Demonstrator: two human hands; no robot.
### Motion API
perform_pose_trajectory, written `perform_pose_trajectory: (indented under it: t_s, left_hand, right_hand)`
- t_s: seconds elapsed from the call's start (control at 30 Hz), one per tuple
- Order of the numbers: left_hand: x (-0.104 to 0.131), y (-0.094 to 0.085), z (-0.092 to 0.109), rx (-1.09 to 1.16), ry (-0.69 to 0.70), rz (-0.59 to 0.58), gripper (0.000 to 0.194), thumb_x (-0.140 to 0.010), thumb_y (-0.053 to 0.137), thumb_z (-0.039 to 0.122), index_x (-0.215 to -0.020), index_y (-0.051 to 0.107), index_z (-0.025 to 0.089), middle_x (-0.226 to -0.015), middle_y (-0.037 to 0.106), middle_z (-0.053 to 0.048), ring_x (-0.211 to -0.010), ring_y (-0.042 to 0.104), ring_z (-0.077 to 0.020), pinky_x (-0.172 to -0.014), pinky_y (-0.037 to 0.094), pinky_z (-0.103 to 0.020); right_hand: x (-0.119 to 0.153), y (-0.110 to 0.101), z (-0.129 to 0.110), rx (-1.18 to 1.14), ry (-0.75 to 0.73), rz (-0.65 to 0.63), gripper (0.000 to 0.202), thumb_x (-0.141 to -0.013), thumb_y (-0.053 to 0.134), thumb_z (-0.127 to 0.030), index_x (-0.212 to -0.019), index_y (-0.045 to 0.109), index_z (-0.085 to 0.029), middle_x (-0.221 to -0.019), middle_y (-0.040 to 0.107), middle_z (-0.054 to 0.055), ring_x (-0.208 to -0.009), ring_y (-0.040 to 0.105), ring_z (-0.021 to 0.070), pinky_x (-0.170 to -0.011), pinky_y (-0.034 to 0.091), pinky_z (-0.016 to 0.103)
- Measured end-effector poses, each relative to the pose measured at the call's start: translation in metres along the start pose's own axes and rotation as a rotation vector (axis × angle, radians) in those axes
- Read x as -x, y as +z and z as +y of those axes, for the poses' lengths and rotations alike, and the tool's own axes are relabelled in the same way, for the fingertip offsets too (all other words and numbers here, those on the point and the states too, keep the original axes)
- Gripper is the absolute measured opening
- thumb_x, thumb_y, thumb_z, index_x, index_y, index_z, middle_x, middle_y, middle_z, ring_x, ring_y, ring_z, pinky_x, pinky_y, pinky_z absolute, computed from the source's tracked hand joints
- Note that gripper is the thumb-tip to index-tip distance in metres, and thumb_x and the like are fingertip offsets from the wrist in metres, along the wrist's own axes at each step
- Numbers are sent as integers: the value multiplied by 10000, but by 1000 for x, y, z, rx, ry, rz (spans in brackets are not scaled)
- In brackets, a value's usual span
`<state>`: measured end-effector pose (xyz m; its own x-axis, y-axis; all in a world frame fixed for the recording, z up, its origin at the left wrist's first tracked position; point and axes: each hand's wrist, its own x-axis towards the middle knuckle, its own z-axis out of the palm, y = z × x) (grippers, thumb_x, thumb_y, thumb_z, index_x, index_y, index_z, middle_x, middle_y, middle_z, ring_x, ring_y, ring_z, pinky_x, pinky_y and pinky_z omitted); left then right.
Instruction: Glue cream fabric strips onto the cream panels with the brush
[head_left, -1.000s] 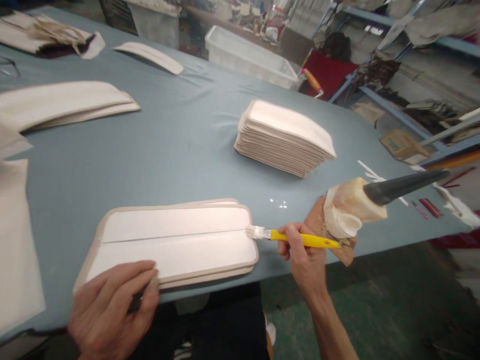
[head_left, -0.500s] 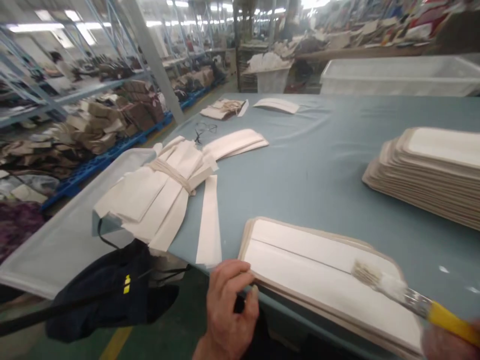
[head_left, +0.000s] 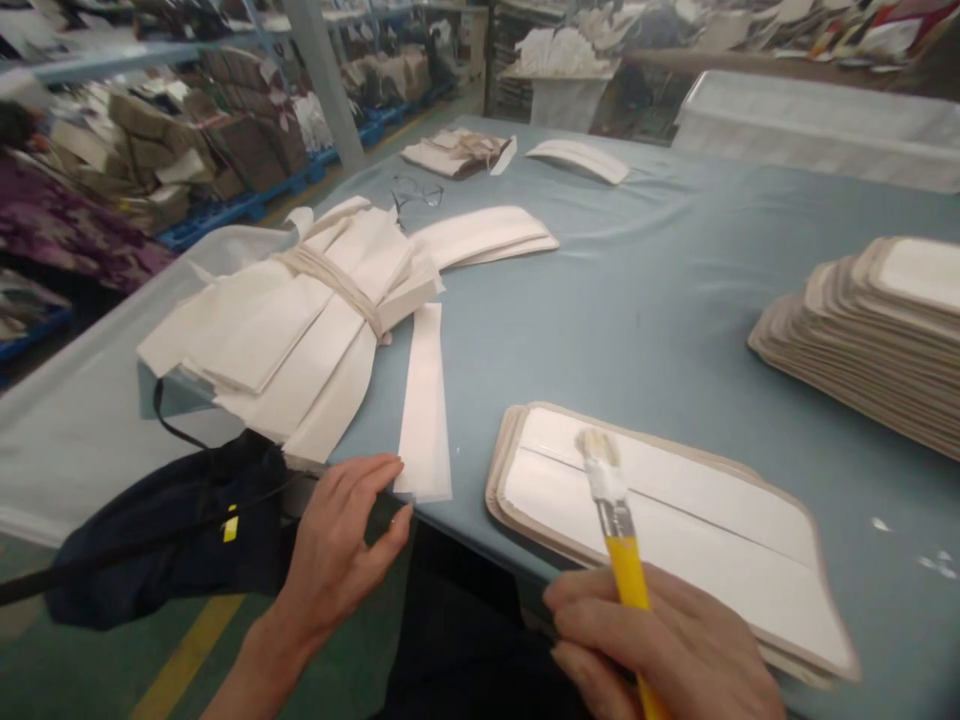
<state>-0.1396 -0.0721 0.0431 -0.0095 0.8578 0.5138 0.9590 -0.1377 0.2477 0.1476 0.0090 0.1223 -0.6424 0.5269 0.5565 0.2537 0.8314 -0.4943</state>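
Our right hand wraps around the yellow-handled flat brush, its white-loaded bristles resting on the top panel of the low stack of cream fabric-edged white panels at the near edge of the counter. Our left hand is open, fingers spread, its fingertips just reaching the near end of the single long narrow white paper strip that lies apart from the tied bundle of cream strips beside it. We judge the step as gluing along the panel's centre seam while fetching the strip to lay on it. The next move, as we see it, calls for pinching that one strip cleanly off the counter and setting it straight on the wet line, without dragging the brush off the panel. A taller stack of finished-looking panels sits well apart on the right.
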Motion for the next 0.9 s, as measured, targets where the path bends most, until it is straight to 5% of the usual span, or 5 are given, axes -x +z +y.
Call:
perform_pose_trajectory:
  t_s: [0.1, 0.27, 0.47, 0.67, 0.9]
  left_hand:
    - [-9, -3, -6, 11, 39, -76, 336, -994, 643, 246, -1316, 604, 162, -1234, 723, -99, -1164, 642, -247, -1075, 495, -389]
    - [-27, -5, -8, 58, 161, -216, 357, -968, 660, 283, -1299, 602, 165, -1264, 704, -88, -1165, 610, -259, -1054, 462, -400]
    - [-45, -3, -22, 73, 294, -346, 417, -935, 742, 381, -1283, 620, 187, -1154, 690, -70, -1042, 607, -271, -941, 481, -413]
    - [-44, -2, -29, 26, 410, -260, 274, -1047, 589, 404, -1205, 645, 188, -1252, 700, -86, -1044, 595, -275, -940, 472, -415]
    - [-43, 2, -21, 186, 392, -209, 36, -1008, 668, 209, -991, 637, 208, -1103, 743, -29, -982, 607, -211, -927, 488, -349]
  right_hand:
    - [-15, 15, 6, 70, -38, -109, 50, -1052, 642, -194, -1022, 618, -225, -960, 804, 57, -790, 788, 197, -713, 636, 285]
    - [-25, 34, 6, 59, -17, -112, 45, -1064, 631, -171, -1057, 612, -210, -1002, 809, 63, -984, 800, 195, -881, 633, 303]
    - [-23, 39, 7, 14, 58, -111, 100, -1043, 643, -131, -1057, 605, -221, -1008, 794, 47, -913, 783, 176, -829, 631, 291]
    - [-20, 44, 8, -26, 102, -86, 118, -1033, 631, -94, -1057, 616, -209, -998, 786, 51, -888, 772, 163, -812, 616, 276]
    - [-19, 38, 5, -7, 77, -84, 104, -1046, 610, -96, -1055, 614, -200, -939, 783, 49, -908, 789, 158, -869, 624, 275]
